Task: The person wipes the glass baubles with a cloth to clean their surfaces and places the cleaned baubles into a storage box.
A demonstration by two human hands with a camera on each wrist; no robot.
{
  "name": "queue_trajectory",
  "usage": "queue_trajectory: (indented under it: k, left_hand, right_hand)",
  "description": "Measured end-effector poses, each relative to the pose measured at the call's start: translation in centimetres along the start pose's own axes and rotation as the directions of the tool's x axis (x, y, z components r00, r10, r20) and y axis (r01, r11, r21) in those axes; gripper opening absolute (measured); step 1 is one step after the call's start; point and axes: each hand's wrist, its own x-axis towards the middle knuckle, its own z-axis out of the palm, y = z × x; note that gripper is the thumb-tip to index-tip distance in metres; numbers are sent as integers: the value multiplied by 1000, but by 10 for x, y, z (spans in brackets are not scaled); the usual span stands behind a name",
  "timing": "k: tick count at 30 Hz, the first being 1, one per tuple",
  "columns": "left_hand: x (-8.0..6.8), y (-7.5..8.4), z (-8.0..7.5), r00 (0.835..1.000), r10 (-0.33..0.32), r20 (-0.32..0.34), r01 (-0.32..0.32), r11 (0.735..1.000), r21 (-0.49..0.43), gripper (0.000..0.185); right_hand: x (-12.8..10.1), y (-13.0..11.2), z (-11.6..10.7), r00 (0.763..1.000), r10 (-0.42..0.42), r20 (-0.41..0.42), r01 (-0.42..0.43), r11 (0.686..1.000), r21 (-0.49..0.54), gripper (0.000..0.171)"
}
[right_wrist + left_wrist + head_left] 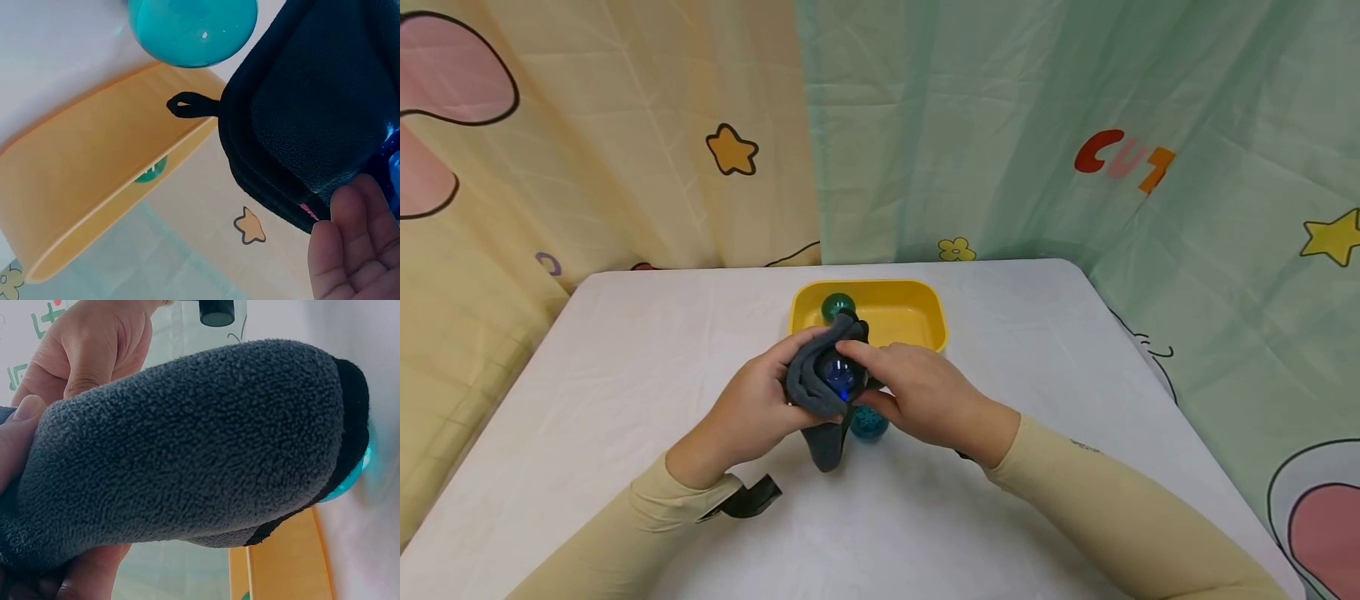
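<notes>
My left hand (752, 408) grips a dark grey, fuzzy cloth (808, 379) with black edging, folded around a shiny blue ball (841, 377). From the right, my right hand (928, 392) pinches the ball between thumb and fingers at the cloth's opening. The cloth (187, 444) fills most of the left wrist view and hides the ball there. In the right wrist view, a small black loop (194, 105) sticks out from the cloth's corner, and the fingers (353, 212) lie against the cloth beside the ball. One cloth end hangs down toward me.
A teal ball (869, 423) rests on the white-covered table (647, 350), partly behind the hands. Beyond them stands a yellow tray (895, 312) with a green ball (838, 306) in its left end. Printed curtains (910, 125) surround the table's back and sides.
</notes>
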Motion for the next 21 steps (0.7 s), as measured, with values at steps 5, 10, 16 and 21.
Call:
queue_trajectory:
  k: [5, 10, 16, 21]
  left_hand:
    - [1, 0, 1, 1000, 3, 4, -3, 1000, -4, 84]
    - [0, 0, 1, 1000, 6, 2, -6, 1000, 1, 83]
    - [0, 0, 2, 1000, 9, 6, -9, 1000, 8, 83]
    - [0, -1, 3, 1000, 15, 2, -15, 1000, 10, 85]
  right_hand:
    - [-1, 1, 1, 1000, 2, -3, -2, 1000, 14, 67]
    - [-1, 0, 1, 1000, 16, -3, -16, 999, 30, 67]
    - [-3, -1, 2, 999, 33, -1, -33, 999, 42, 68]
    - [-2, -4, 3, 994, 101, 35, -105, 982, 157, 70]
